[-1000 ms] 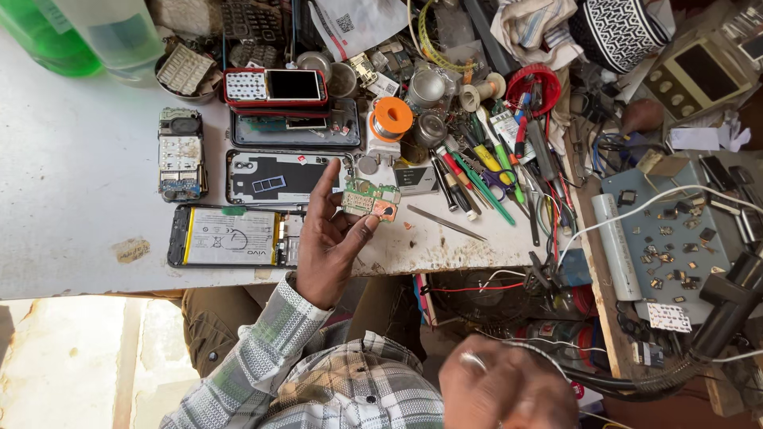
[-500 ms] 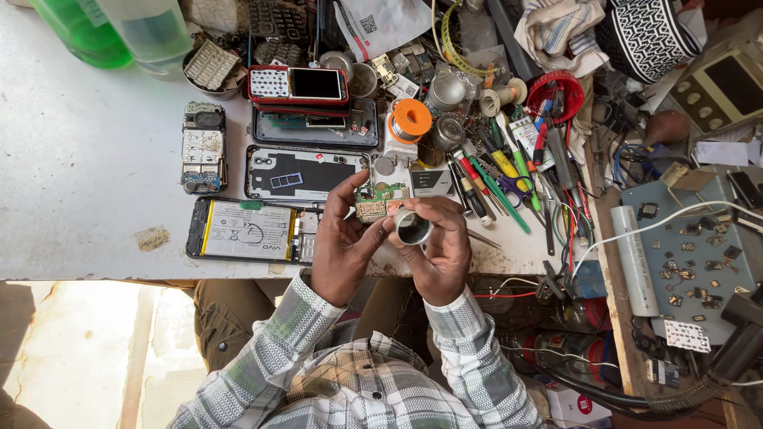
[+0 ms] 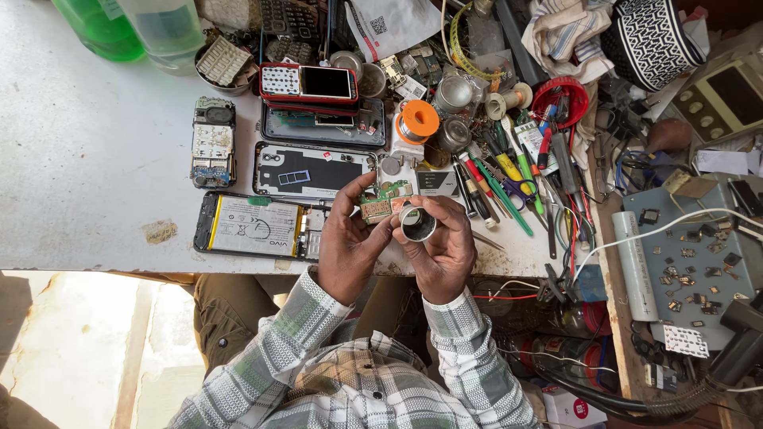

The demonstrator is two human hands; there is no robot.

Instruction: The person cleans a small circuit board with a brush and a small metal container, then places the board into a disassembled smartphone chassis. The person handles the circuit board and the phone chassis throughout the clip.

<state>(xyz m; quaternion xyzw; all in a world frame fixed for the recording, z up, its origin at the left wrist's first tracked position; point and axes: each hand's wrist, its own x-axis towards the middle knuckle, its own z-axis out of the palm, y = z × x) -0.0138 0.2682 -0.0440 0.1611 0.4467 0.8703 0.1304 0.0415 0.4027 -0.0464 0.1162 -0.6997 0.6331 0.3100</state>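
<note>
While our left hand pinches a small green circuit board between thumb and fingertips, our right hand curls its fingers closed around a short metal cylinder, its open end facing up. Both items sit just above the front edge of the white workbench, touching one another. An opened phone with exposed battery lies just left; screwdrivers lie to the right.
</note>
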